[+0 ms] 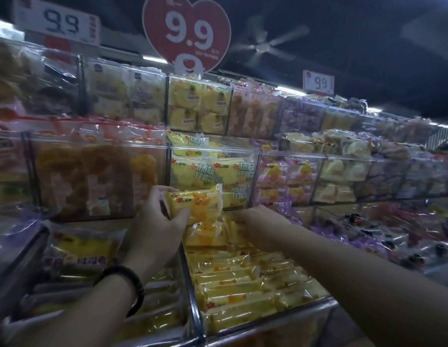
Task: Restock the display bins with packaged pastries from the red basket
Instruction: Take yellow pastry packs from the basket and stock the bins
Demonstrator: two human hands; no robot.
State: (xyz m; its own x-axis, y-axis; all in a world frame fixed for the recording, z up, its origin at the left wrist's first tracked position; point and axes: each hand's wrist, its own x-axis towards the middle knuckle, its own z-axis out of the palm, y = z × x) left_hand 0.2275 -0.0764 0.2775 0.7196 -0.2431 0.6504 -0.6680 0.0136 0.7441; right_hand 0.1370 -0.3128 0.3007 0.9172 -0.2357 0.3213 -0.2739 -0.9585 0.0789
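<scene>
— What is the left hand [155, 216] doing?
— It is holding a yellow pastry packet [195, 201] above the far end of the near bin [280, 318], thumb and fingers [159, 194] curling round the packet's left end.
— And the right hand [258, 221]?
— It is reaching to the far end of that bin, touching the stacked packets [243, 279] lying there. Its fingers are hiding behind the hand, so I cannot tell their grip.
— Overhead?
— A red heart sign [186, 33] is showing 9.9.
</scene>
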